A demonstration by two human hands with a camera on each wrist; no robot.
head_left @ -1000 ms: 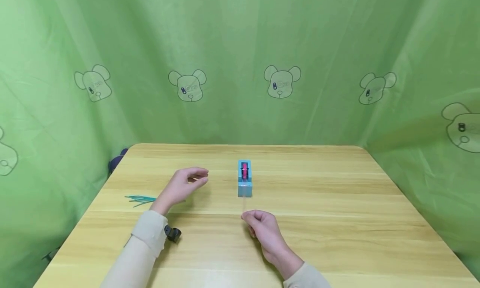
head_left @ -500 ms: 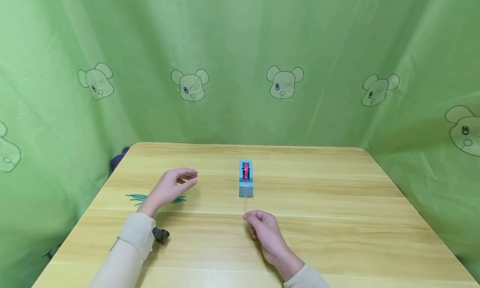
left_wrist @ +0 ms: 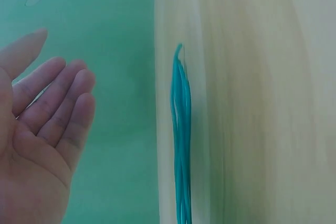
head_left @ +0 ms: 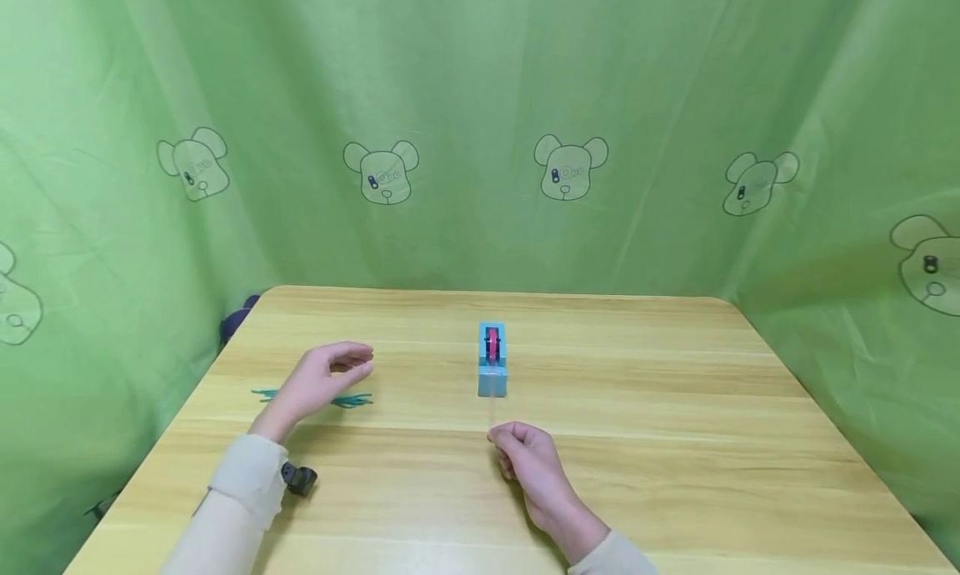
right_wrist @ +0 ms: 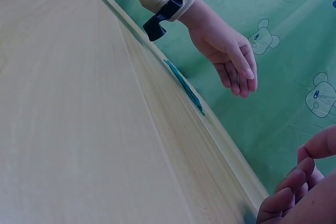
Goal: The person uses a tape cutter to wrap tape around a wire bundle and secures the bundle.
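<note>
My right hand (head_left: 532, 471) pinches the free end of a clear tape strip (head_left: 492, 412) between thumb and curled fingers. The strip runs straight back, pulled out from a small blue tape dispenser (head_left: 492, 383) with a pink-red reel. My left hand (head_left: 315, 383) is held above the table with fingers loosely bent and nothing in them. Behind and under it lies a bundle of thin teal cords (head_left: 352, 401), partly hidden by the wrist in the head view. The left wrist view shows the cords (left_wrist: 181, 129) lying lengthwise beside the half-open palm (left_wrist: 42, 119).
The wooden table (head_left: 675, 442) stands against a green curtain (head_left: 465, 58) printed with bear heads. A black camera mount (head_left: 300, 479) sits on the left sleeve. Something dark purple (head_left: 236, 318) shows past the table's back left corner.
My left hand has drifted left, away from the dispenser and over the cords, uncovering their right end. The right hand keeps its pinch on the tape, almost still.
</note>
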